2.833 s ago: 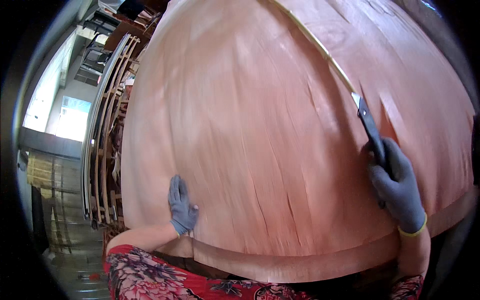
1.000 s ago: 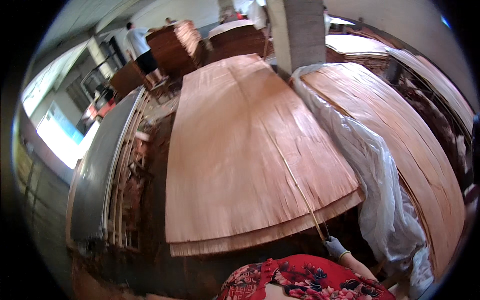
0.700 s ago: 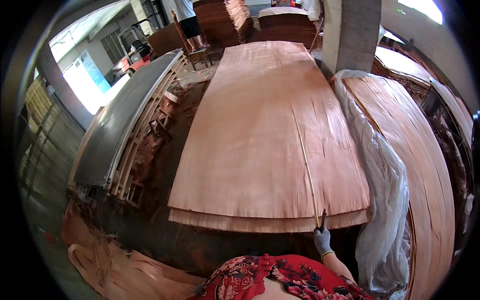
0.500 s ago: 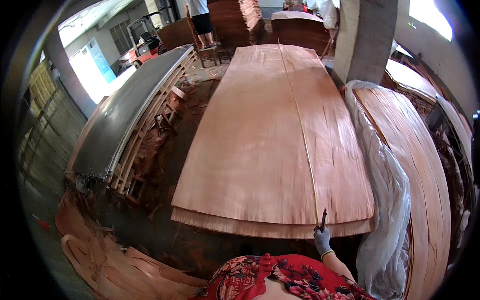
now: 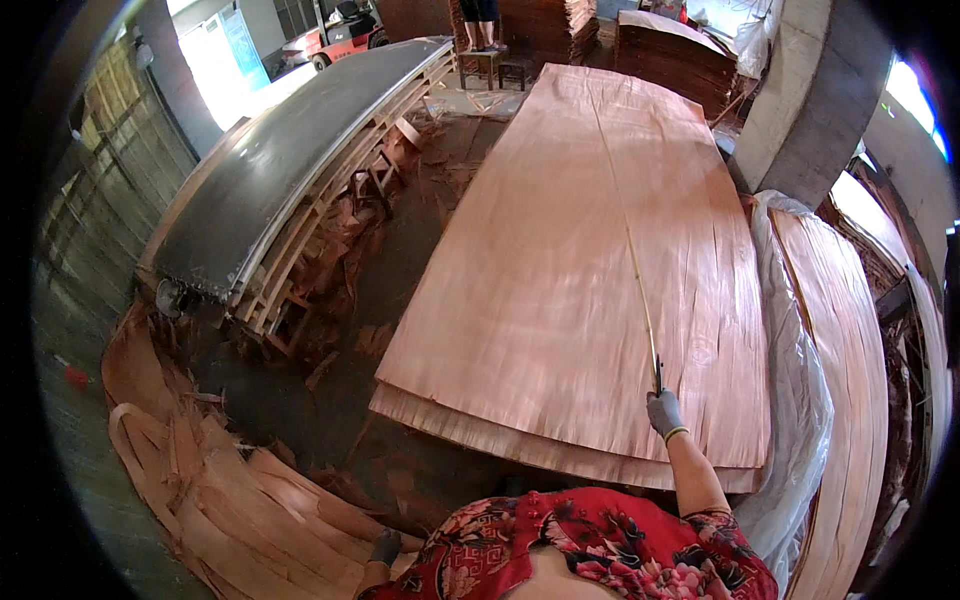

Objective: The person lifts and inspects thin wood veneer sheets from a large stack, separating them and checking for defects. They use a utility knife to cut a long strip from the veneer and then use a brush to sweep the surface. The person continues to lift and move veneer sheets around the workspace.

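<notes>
Over the wood sheets (image 5: 540, 300), our right hand (image 5: 664, 412) grips a long stick (image 5: 636, 265)

Near the close edge of the wood sheets, right of their middle, our gloved right fingers are closed around the near end of the stick and a slim dark tool (image 5: 658, 374) beside it. From there the stick runs lengthwise over the sheets, thinning toward their far edge; we cannot tell how much of it touches the surface. The top sheet sits back a little, so a lower layer shows along the near edge.

Our left hand (image 5: 385, 548), also gloved, hangs low, nearer to us than the sheets and off to their left, by a heap of wood scraps (image 5: 235, 500). It is mostly hidden, and we cannot tell whether its fingers are loose or hold anything.

Just right of the sheets bunches clear plastic (image 5: 800, 390), with another wood pile (image 5: 835, 310) past it. At their far right corner rises a grey pillar (image 5: 800, 95). Well to their left lies a dark board (image 5: 300, 150) on a wooden frame (image 5: 340, 185). Beyond their far left corner, a person's legs (image 5: 478, 25) stand on a stool (image 5: 480, 60), and farther left is a red forklift (image 5: 345, 38).
</notes>
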A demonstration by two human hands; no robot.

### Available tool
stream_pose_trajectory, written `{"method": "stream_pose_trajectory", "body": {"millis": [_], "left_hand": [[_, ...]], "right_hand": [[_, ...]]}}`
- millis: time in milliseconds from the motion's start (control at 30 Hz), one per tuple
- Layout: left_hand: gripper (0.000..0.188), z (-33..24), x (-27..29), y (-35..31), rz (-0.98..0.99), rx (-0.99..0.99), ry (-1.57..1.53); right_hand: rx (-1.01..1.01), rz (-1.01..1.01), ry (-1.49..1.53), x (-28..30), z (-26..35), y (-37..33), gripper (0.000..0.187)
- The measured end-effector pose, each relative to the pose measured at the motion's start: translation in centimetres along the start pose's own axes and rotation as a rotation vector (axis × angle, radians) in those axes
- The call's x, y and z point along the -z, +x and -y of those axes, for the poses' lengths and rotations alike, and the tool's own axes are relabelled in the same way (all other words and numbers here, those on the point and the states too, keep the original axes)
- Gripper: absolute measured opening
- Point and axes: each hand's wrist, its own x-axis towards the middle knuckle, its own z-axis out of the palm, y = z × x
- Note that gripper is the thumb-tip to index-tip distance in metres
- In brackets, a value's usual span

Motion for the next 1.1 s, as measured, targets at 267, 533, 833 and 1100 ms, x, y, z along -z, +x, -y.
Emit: {"method": "stream_pose_trajectory", "body": {"millis": [267,533,833,1100], "left_hand": [[0.061,1.1,-6.0,-7.7,0.042,-0.001,-0.051],[0.061,0.0,-7.4,-15.9,0.014,0.025,0.086],[0.063,6.1,-15.2,-15.4,-0.015,0.125,-0.330],[0.074,16.2,0.9,-2.8,-0.104,0.318,-0.393]], "right_hand": [[0.004,0.207,0.442,-4.0,0.4,2.4,0.009],[-0.309,0.267,0.573,-7.8,-1.7,-4.8,0.016],[-0.395,0.075,0.480,-10.1,3.9,-8.1,0.010],[-0.167,-0.229,0.281,-20.8,9.2,-7.6,0.027]]}}
